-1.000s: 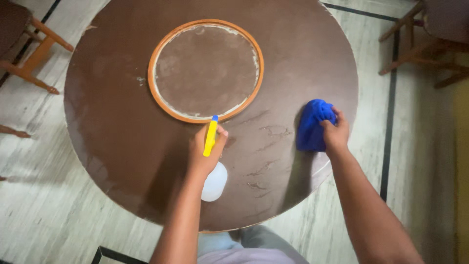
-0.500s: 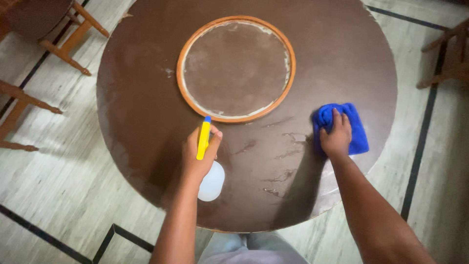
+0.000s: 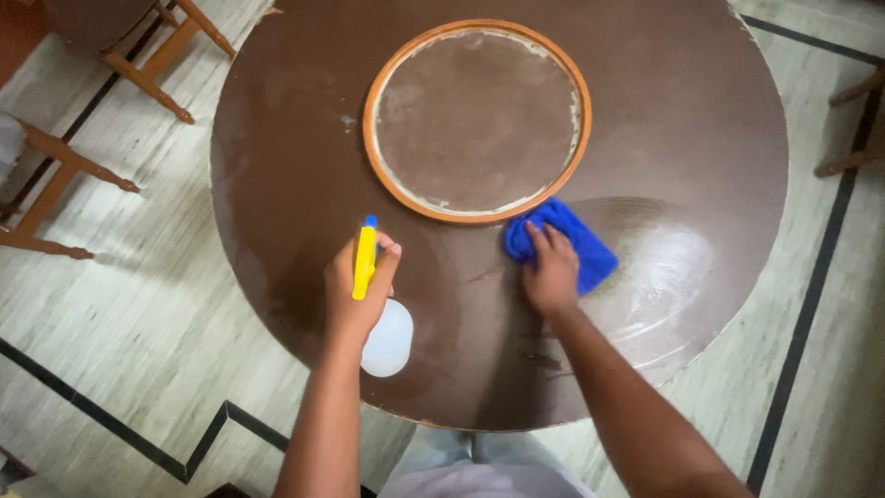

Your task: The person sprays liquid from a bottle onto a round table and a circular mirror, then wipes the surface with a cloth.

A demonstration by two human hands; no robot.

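Round dark brown bench [image 3: 277, 184] seen from above, filling most of the view. Left hand [image 3: 358, 290] at about 7 o'clock of the bench centre, fingers clamped on the neck of a spray bottle [image 3: 383, 337]: yellow trigger head with a small blue nozzle tip pointing toward 12 o'clock, white translucent rounded body hanging below the hand toward 6 o'clock, over the bench top near its edge. No label to be made out on the bottle. Right hand [image 3: 551, 272] at about 5 o'clock of the centre, palm down, fingers spread flat and pressing on a blue cloth [image 3: 590, 254]; the cloth lies bunched on the bench, sticking out from under the hand toward 1 and 3 o'clock. The cloth's upper edge is just beside, maybe touching, the lower rim of a round orange-rimmed ring [image 3: 373, 157] set in the middle of the bench, with whitish residue along its inner edge and a dull brown disc inside. A glossy wet smear [image 3: 673, 267] runs across the bench at 3 to 4 o'clock of the cloth. Wooden chair legs [image 3: 138, 78] at 10 o'clock, more chair legs [image 3: 853, 129] at 2 o'clock at the picture edge. Pale streaked floor tiles [image 3: 120, 323] with dark inlay lines all around. Person's light clothing [image 3: 479, 480] at 6 o'clock.
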